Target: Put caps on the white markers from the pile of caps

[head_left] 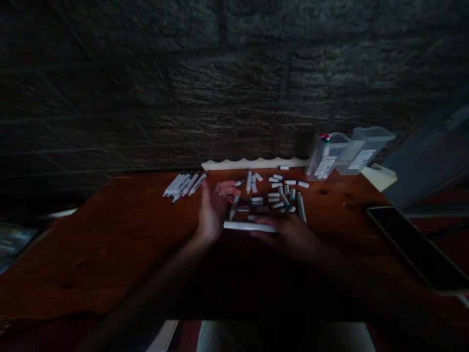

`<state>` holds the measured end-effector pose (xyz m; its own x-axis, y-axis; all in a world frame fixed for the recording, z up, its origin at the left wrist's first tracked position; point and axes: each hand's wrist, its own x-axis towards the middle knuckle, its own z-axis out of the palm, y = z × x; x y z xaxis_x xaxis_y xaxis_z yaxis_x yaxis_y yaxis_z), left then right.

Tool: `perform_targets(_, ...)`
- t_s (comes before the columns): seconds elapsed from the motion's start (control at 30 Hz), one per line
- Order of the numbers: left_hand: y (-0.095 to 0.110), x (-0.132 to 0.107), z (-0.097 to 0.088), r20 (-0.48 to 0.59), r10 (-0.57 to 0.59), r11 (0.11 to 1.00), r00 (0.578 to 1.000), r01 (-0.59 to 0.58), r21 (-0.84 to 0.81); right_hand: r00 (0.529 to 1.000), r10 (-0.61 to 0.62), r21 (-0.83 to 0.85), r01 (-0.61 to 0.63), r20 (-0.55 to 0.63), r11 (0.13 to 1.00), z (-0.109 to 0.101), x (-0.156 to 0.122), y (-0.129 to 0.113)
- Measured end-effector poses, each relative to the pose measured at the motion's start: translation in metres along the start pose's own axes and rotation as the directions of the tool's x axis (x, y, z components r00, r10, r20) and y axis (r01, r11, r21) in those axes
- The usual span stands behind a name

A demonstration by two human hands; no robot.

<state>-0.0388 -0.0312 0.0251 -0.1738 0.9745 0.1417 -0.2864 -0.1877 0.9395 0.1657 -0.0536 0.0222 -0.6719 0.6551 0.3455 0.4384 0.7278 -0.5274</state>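
Observation:
A white marker [246, 226] lies level in front of me, held by my right hand [289, 234], whose fingers close round its right end. My left hand [214, 208] is raised on edge just left of the marker's tip, fingers curled loosely, holding nothing that I can make out. Behind both hands a scatter of several loose markers and caps [278, 193] lies on the wooden table [128, 234]. A neat row of several white markers [185, 185] lies at the back left.
Two clear plastic boxes [346, 151] stand at the back right, one with markers in it. A dark phone or tablet [414, 244] lies at the right. A dark brick wall [220, 83] rises behind the table. The light is dim.

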Motion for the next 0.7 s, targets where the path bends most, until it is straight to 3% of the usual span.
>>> perform_targets(0.07, 0.002, 0.001, -0.005, -0.036, 0.084, 0.992, 0.996, -0.08, 0.099, 0.997, 0.056, 0.029, -0.054, -0.055, 0.998, -0.007, 0.001, 0.003)
perform_targets(0.13, 0.004, -0.001, -0.009, 0.007, 0.161, 0.949, 0.987, -0.157, 0.273, 0.989, 0.094, 0.065, -0.087, -0.115, 0.994, -0.013, 0.002, 0.005)
perform_targets(0.23, 0.005, -0.008, -0.011, 0.197, 0.21, 0.807, 0.958, -0.283, 0.518, 0.979, 0.127, 0.092, -0.114, -0.158, 0.989, -0.017, 0.003, 0.007)
perform_targets(0.37, 0.003, -0.015, -0.009, 0.429, 0.137, 0.647, 0.893, -0.408, 0.644, 0.943, 0.26, 0.266, -0.201, -0.208, 0.943, -0.013, 0.005, 0.01)
perform_targets(0.43, 0.001, -0.016, -0.009, 0.442, 0.154, 0.613, 0.884, -0.436, 0.659, 0.894, 0.404, 0.447, -0.286, -0.194, 0.848, -0.012, 0.007, 0.014)
perform_targets(0.53, -0.001, -0.014, -0.011, 0.405, 0.233, 0.594, 0.884, -0.459, 0.66, 0.818, 0.57, 0.688, -0.37, -0.077, 0.624, -0.013, 0.01, 0.02)
perform_targets(0.63, -0.002, -0.013, -0.012, 0.401, 0.246, 0.614, 0.882, -0.463, 0.639, 0.772, 0.633, 0.855, -0.29, -0.056, 0.43, -0.017, 0.013, 0.02)
perform_targets(0.7, -0.003, -0.015, -0.01, 0.416, 0.218, 0.631, 0.883, -0.453, 0.63, 0.768, 0.636, 0.926, -0.189, -0.069, 0.328, -0.019, 0.015, 0.017)
